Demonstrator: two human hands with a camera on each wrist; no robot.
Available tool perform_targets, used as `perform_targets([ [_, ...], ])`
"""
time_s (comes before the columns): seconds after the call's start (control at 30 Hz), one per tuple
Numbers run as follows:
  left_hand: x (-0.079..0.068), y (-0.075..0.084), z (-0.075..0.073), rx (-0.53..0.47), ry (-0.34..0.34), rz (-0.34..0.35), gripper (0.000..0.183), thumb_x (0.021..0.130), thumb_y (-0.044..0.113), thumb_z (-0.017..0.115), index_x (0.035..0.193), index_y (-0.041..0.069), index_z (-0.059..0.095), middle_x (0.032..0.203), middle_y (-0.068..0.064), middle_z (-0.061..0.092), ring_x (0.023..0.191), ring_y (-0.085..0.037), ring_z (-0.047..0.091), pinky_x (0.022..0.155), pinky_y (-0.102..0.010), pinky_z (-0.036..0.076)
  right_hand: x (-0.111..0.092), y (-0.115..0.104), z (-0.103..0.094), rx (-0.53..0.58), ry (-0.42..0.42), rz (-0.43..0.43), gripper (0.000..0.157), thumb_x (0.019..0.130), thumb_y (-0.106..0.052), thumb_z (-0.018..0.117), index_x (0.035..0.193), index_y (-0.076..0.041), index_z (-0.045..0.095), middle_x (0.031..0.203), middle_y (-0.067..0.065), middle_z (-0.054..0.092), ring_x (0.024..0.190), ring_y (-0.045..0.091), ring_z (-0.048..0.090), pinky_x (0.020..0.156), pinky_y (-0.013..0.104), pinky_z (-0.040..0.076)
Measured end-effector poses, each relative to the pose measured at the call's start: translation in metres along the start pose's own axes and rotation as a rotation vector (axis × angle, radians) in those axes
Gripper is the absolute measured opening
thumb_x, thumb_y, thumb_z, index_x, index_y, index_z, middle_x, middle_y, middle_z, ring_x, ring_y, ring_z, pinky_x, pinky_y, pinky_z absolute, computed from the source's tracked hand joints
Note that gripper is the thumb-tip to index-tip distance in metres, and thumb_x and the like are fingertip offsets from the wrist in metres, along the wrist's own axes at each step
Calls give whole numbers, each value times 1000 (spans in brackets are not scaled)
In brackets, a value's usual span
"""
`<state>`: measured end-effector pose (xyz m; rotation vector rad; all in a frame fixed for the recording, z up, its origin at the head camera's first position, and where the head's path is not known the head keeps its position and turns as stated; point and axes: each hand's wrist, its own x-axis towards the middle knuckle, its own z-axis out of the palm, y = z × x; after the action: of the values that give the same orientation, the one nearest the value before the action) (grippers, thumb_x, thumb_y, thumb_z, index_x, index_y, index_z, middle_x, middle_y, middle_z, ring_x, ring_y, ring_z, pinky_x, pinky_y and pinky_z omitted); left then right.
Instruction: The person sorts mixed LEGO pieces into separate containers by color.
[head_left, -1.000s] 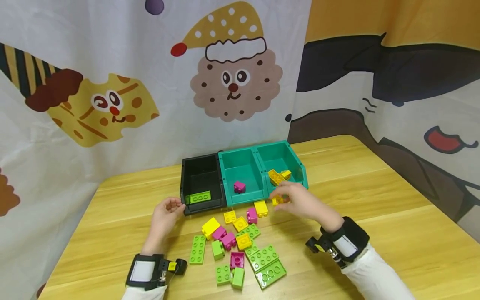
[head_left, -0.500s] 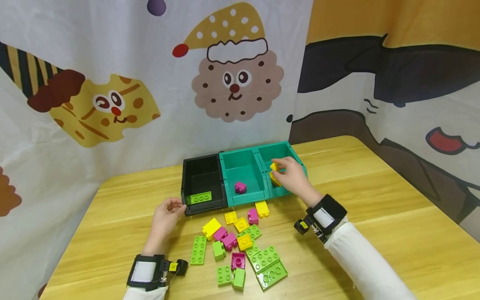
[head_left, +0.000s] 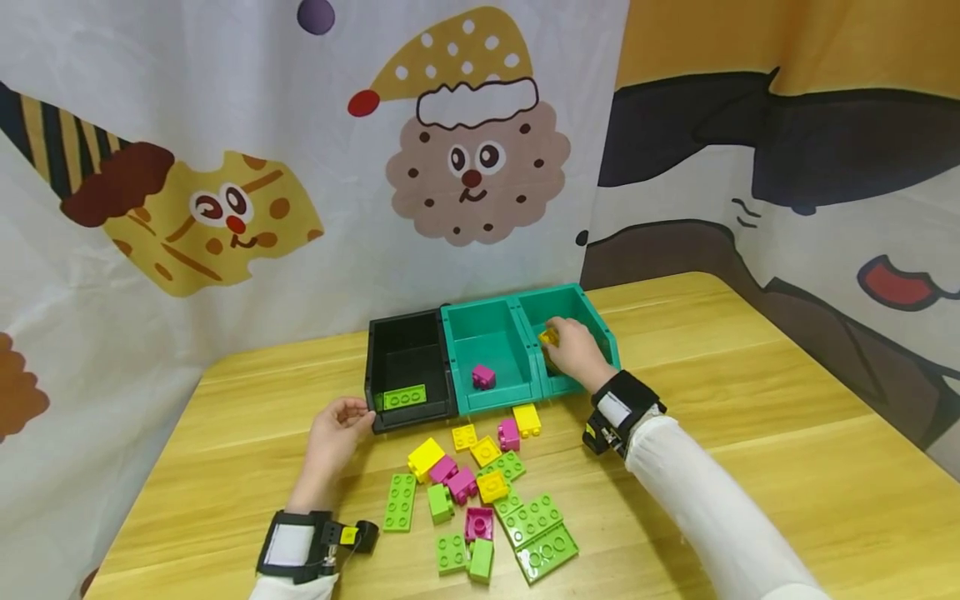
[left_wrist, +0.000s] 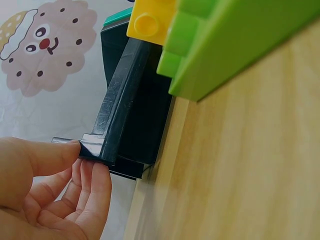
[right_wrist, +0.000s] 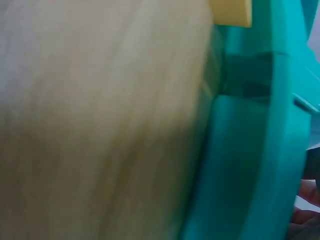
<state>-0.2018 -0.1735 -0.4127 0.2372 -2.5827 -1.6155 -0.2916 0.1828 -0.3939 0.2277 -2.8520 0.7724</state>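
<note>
Yellow brick [head_left: 548, 337] could catch on the right hand's [head_left: 576, 350] fingers and be dragged over the rightmost teal bin's [head_left: 551, 308] front lip by a careless withdrawal.
It sits inside that bin at the fingertips; whether they pinch it cannot be told. The left hand [head_left: 333, 435] pinches the black bin's [head_left: 416, 414] corner, where a tug might shift it.

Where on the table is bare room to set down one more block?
Bare tabletop lies right of the right teal bin and right sleeve. Another patch lies left of the left hand and black bin. Crowded: before the black bin and middle teal bin, where loose blocks lie.
</note>
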Motion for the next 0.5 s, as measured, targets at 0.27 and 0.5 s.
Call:
perform_targets([
  [0.27,0,1,1,-8,3,-10,19,89,3,61,106,-4,58,102,-18,62,81,-10,54,66,-15,45,-1,6,7,-15,18,-18,21,89,-9,64,105,6,61,102,23,63,91,32,58,80,42,53],
  [0.5,0,1,1,4,3,-14,19,90,4,61,107,-3,58,103,-18,62,83,-12,54,67,-15,45,-7,3,-2,19,3,-57,21,89,-12,64,103,3,66,115,24,56,103,36,56,88,45,50],
])
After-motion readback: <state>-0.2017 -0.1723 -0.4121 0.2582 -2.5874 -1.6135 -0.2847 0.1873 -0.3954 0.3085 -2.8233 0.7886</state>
